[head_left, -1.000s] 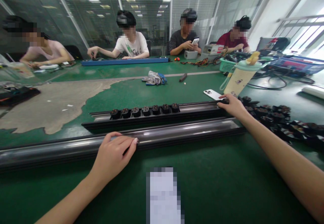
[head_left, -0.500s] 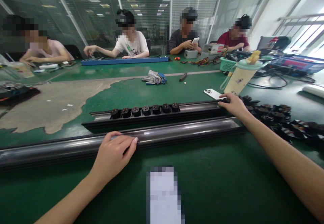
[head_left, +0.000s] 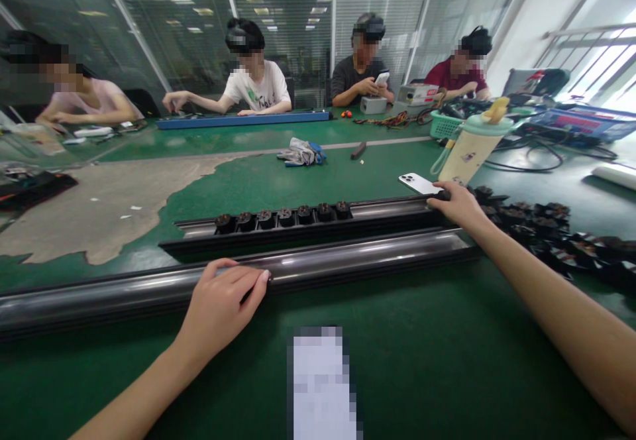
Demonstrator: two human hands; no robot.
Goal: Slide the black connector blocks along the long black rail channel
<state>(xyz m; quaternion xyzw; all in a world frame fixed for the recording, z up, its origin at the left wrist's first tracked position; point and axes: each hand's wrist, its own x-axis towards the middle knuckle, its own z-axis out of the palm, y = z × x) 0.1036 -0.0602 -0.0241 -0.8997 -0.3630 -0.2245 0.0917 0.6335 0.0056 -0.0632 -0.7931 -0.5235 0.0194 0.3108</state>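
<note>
Across the table runs a long, shiny, dark metal channel (head_left: 348, 254). My left hand (head_left: 226, 301) is closed over it, thumb on the near edge and fingers curled across the top. Behind it lies a shorter black channel (head_left: 278, 233) with several round black socket modules (head_left: 285, 217) lined up in its left and middle part. At that channel's right end, my right hand (head_left: 460, 207) is closed on a small black part, apparently another socket module (head_left: 441, 195), largely hidden by the fingers. Several loose black socket modules (head_left: 539, 218) are heaped to the right of this hand.
A white phone (head_left: 416, 183) and a cream tumbler (head_left: 470, 152) stand near my right hand. Gloves (head_left: 302, 152) lie mid-table. A blurred phone (head_left: 320, 387) lies in front of me. Several people sit opposite, one beside a long blue bar (head_left: 243, 120). A green basket (head_left: 444, 126) holds cables.
Both hands and the channels keep their places. The whole view has shifted very slightly.
</note>
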